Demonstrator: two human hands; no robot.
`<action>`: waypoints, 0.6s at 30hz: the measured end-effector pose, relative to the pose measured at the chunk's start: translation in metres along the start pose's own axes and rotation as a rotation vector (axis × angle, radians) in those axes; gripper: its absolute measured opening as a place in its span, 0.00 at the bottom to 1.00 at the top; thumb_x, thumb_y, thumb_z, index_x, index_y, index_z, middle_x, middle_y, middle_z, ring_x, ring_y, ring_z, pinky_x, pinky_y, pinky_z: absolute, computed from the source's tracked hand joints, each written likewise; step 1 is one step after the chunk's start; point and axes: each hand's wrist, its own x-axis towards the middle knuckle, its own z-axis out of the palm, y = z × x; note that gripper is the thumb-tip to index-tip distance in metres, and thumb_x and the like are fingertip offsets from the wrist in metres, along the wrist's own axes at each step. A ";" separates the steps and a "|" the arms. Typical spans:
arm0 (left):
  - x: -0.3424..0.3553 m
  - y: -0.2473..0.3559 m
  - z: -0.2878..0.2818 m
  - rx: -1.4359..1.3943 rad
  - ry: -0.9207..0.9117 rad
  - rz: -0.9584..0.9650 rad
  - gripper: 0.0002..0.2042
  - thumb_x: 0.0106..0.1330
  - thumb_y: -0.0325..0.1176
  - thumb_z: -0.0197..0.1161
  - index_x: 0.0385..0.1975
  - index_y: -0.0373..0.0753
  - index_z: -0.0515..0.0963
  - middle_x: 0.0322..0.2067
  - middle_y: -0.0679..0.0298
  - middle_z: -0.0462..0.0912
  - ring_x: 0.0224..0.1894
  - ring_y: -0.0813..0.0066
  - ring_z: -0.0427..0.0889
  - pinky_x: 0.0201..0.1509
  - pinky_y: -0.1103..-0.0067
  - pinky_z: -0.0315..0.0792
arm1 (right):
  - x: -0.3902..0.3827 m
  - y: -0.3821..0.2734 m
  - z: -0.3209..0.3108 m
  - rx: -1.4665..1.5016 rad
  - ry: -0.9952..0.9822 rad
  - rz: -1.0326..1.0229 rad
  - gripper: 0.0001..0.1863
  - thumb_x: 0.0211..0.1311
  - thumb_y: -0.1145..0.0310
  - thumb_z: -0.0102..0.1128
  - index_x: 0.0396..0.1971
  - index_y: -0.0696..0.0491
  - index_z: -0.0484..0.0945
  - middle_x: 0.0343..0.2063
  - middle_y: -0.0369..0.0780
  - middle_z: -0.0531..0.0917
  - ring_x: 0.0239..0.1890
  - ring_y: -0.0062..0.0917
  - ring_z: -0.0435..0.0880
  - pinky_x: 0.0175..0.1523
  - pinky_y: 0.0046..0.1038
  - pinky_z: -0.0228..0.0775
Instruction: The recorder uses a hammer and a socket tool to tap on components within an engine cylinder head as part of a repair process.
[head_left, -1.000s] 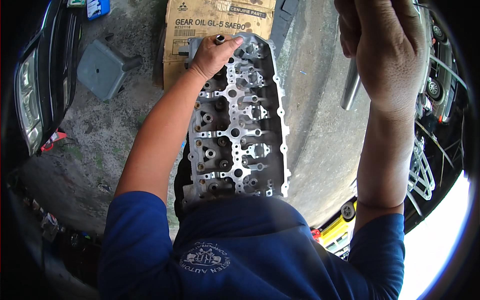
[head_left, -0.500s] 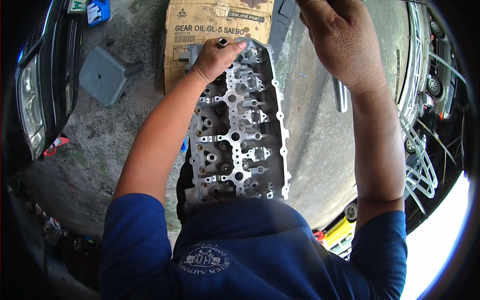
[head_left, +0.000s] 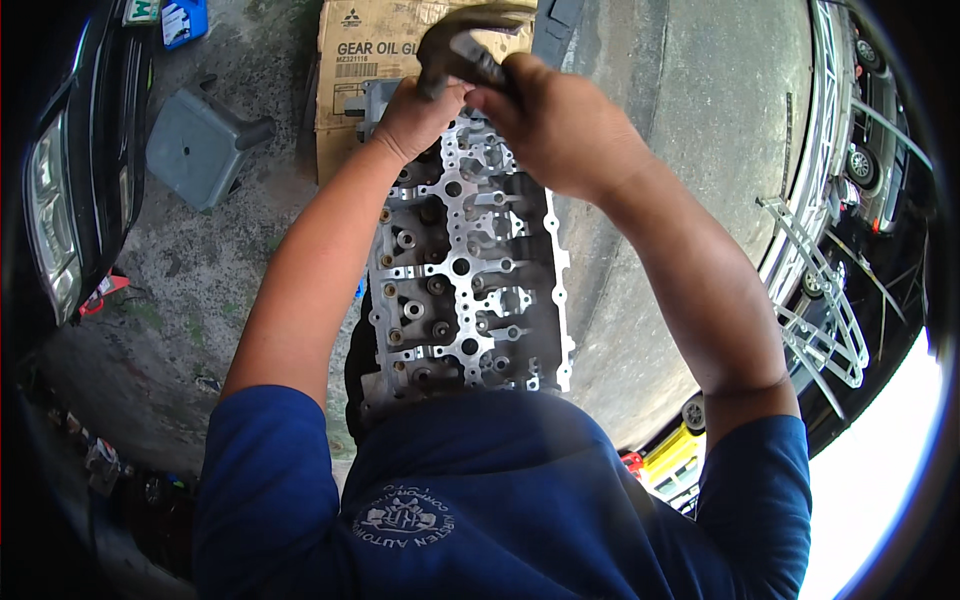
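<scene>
A bare aluminium cylinder head (head_left: 470, 290) lies lengthwise in front of me on the concrete. My left hand (head_left: 412, 118) is closed in a fist at its far end, around a small dark metal tool that is mostly hidden. My right hand (head_left: 560, 130) grips a metal hammer (head_left: 462, 48). The hammer's blurred head is just above my left fist. My blue shirt covers the near end of the cylinder head.
A flattened cardboard box (head_left: 365, 60) lies under the far end. A grey plastic container (head_left: 195, 145) sits to the left, a blue box (head_left: 183, 20) beyond it. A black car (head_left: 55, 200) stands at far left. White metal racks (head_left: 820, 310) are at right.
My right hand has swung the hammer from high on the right down and leftward onto the spot over my left fist. The left hand and cylinder head stayed put.
</scene>
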 end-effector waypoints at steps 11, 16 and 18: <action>-0.034 0.036 0.001 -0.167 -0.147 -0.197 0.19 0.68 0.35 0.59 0.13 0.44 0.65 0.13 0.75 0.60 0.16 0.86 0.55 0.20 0.84 0.52 | -0.020 -0.004 -0.041 0.981 0.356 -0.241 0.17 0.70 0.64 0.54 0.50 0.61 0.72 0.41 0.36 0.79 0.45 0.16 0.72 0.51 0.20 0.66; -0.044 0.030 0.004 -0.137 -0.136 -0.243 0.23 0.66 0.42 0.60 0.09 0.42 0.63 0.11 0.76 0.60 0.17 0.87 0.55 0.21 0.80 0.51 | -0.027 0.001 -0.047 0.814 0.313 -0.431 0.17 0.70 0.64 0.54 0.50 0.61 0.72 0.40 0.36 0.79 0.44 0.16 0.73 0.50 0.21 0.66; -0.048 0.030 0.002 -0.140 -0.114 -0.246 0.23 0.67 0.41 0.60 0.09 0.41 0.63 0.11 0.76 0.60 0.17 0.87 0.56 0.21 0.80 0.51 | -0.039 -0.012 -0.080 0.817 0.159 -0.372 0.17 0.70 0.64 0.55 0.50 0.61 0.72 0.41 0.37 0.79 0.44 0.16 0.73 0.50 0.20 0.66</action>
